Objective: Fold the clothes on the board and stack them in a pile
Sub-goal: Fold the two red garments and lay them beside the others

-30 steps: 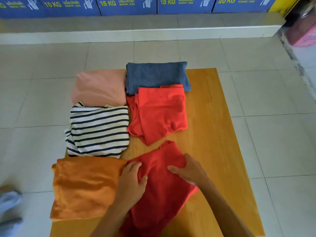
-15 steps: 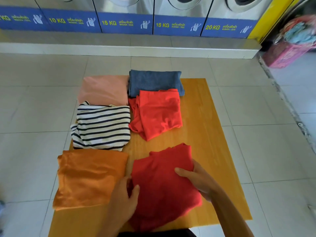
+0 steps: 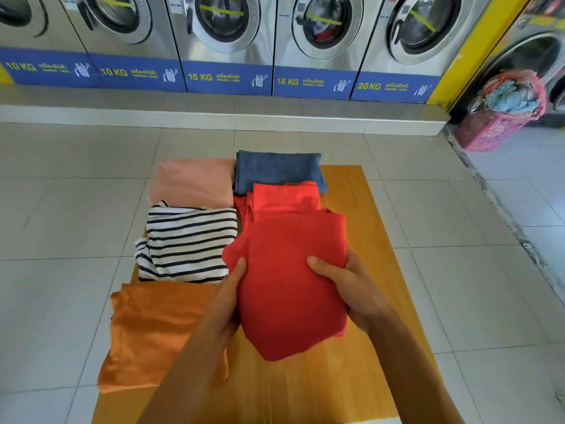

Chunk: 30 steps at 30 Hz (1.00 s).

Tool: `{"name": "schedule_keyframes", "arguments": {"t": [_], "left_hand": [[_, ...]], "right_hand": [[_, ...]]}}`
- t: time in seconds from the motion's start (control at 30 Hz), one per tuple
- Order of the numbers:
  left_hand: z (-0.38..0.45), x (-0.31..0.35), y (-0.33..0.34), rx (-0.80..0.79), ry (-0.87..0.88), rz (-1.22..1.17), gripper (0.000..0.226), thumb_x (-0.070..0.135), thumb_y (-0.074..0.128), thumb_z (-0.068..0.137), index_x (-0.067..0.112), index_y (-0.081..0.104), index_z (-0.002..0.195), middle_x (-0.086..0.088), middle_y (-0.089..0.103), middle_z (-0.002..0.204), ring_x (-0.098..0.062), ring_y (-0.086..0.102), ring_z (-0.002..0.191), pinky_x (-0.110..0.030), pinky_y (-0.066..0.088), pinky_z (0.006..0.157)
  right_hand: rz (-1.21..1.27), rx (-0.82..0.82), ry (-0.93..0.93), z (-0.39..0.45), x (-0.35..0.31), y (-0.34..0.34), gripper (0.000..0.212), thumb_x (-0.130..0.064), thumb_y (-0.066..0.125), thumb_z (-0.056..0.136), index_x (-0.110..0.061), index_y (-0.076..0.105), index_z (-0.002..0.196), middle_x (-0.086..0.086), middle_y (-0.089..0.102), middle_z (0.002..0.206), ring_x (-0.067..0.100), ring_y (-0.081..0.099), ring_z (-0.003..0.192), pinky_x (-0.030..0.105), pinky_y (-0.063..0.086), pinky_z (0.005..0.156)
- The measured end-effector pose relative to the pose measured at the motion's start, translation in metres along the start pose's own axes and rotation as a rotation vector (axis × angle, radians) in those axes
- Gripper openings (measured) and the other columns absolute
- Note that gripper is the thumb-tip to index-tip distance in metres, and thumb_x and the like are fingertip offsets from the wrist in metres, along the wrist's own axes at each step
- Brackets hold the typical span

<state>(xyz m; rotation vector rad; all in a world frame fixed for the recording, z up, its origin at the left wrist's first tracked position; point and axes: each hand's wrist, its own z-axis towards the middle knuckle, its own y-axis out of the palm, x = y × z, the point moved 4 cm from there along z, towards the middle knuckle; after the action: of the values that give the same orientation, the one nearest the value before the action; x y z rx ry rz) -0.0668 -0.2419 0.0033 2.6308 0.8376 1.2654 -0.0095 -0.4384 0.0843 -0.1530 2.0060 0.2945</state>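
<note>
A folded red garment [image 3: 287, 280] is lifted off the wooden board [image 3: 367, 228]. My left hand [image 3: 227, 301] grips its left side and my right hand [image 3: 345, 283] grips its right side. Its far edge overlaps a second, lighter red folded garment [image 3: 284, 197] lying on the board. Behind that lies a folded blue-grey garment [image 3: 276, 169]. On the left of the board lie a pink folded garment [image 3: 192, 182], a black-and-white striped one [image 3: 186, 240] and an orange one [image 3: 153, 332].
The board rests on a pale tiled floor [image 3: 458, 286]. A row of front-loading washing machines [image 3: 226, 41] lines the far wall behind a low step. A pink laundry basket [image 3: 501, 111] full of clothes stands at the far right.
Both hands have picked the folded red garment up from the near part of the board and carried it away from me, over the other red garment. The camera view has tilted upward.
</note>
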Motion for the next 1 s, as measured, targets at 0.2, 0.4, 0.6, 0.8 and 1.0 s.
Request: {"name": "schedule_keyframes", "arguments": {"t": [0.2, 0.4, 0.6, 0.8, 1.0], "left_hand": [[0.028, -0.024, -0.019, 0.238, -0.016, 0.366, 0.052, 0.048, 0.057, 0.091, 0.018, 0.057, 0.133, -0.004, 0.063, 0.129, -0.027, 0.06, 0.116, -0.038, 0.047, 0.099], [0.039, -0.044, -0.027, 0.31, -0.04, 0.623, 0.044, 0.035, 0.047, 0.099, 0.007, 0.053, 0.133, -0.009, 0.058, 0.132, -0.03, 0.055, 0.12, -0.035, 0.044, 0.096], [0.038, -0.046, -0.025, 0.344, -0.055, 0.652, 0.044, 0.037, 0.044, 0.101, 0.005, 0.052, 0.13, -0.008, 0.06, 0.121, -0.028, 0.055, 0.111, -0.033, 0.042, 0.088], [0.034, -0.043, -0.027, 0.326, 0.09, 0.746, 0.02, 0.028, 0.051, 0.095, 0.014, 0.06, 0.107, -0.002, 0.063, 0.106, -0.028, 0.061, 0.106, -0.035, 0.047, 0.085], [0.019, -0.054, -0.021, 0.408, 0.556, 1.039, 0.056, 0.017, 0.054, 0.091, 0.007, 0.042, 0.144, -0.013, 0.047, 0.146, -0.027, 0.043, 0.136, -0.042, 0.037, 0.113]], "right_hand": [[-0.352, 0.23, 0.157, 0.063, 0.089, -0.035, 0.041, -0.01, 0.074, 0.088, -0.001, 0.06, 0.125, 0.009, 0.072, 0.106, 0.027, 0.07, 0.096, 0.042, 0.06, 0.085], [-0.467, 0.363, 0.264, 0.073, 0.142, -0.052, 0.043, -0.012, 0.072, 0.089, 0.002, 0.054, 0.125, 0.014, 0.063, 0.106, 0.025, 0.059, 0.089, 0.03, 0.046, 0.065], [-0.538, 0.35, 0.266, 0.072, 0.141, -0.056, 0.043, -0.017, 0.075, 0.087, 0.001, 0.058, 0.121, 0.012, 0.064, 0.103, 0.023, 0.058, 0.086, 0.032, 0.045, 0.072], [-0.572, 0.406, 0.263, 0.07, 0.131, -0.05, 0.049, -0.021, 0.068, 0.09, -0.005, 0.049, 0.132, 0.009, 0.058, 0.106, 0.025, 0.054, 0.091, 0.031, 0.04, 0.075], [-0.884, 0.53, 0.021, 0.056, 0.124, -0.04, 0.064, -0.019, 0.064, 0.084, -0.008, 0.043, 0.143, 0.019, 0.053, 0.137, 0.039, 0.048, 0.126, 0.05, 0.044, 0.103]]}}
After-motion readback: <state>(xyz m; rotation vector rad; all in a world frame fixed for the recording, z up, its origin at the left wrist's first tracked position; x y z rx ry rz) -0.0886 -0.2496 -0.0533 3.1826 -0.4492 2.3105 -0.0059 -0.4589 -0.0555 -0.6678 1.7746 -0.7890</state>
